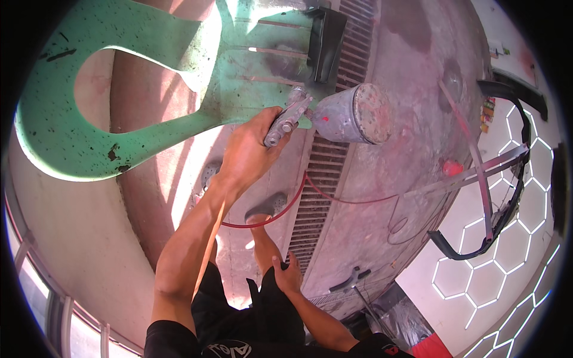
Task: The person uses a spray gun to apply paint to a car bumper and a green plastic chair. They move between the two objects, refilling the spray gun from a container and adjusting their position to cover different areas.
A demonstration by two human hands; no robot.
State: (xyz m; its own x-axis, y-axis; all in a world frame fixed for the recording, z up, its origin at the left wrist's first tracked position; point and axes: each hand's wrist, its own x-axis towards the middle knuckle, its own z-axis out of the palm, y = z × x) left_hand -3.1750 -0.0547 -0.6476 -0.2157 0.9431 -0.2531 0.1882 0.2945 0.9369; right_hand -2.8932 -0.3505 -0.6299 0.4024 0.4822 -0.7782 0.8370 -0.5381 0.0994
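Two hands in view, both mine. My left hand reaches forward, fingers wrapped tight round the handle of a grey metal spray gun, thumb side up. Its dull paint-spattered metal cup sticks out to the right of the gun body, lid facing the camera. A thin red air hose loops down from under the gun, then runs off right across the floor. Gun nozzle sits just beside a large mint-green curved panel with a big oval cut-out, which fills the upper left. A black trim piece lies at the panel's top right edge. My right hand rests on my knee over black shorts, fingers curled loosely, holding nothing. A slatted floor grate runs beneath the gun. A black bumper frame on a metal stand is well apart, far right.
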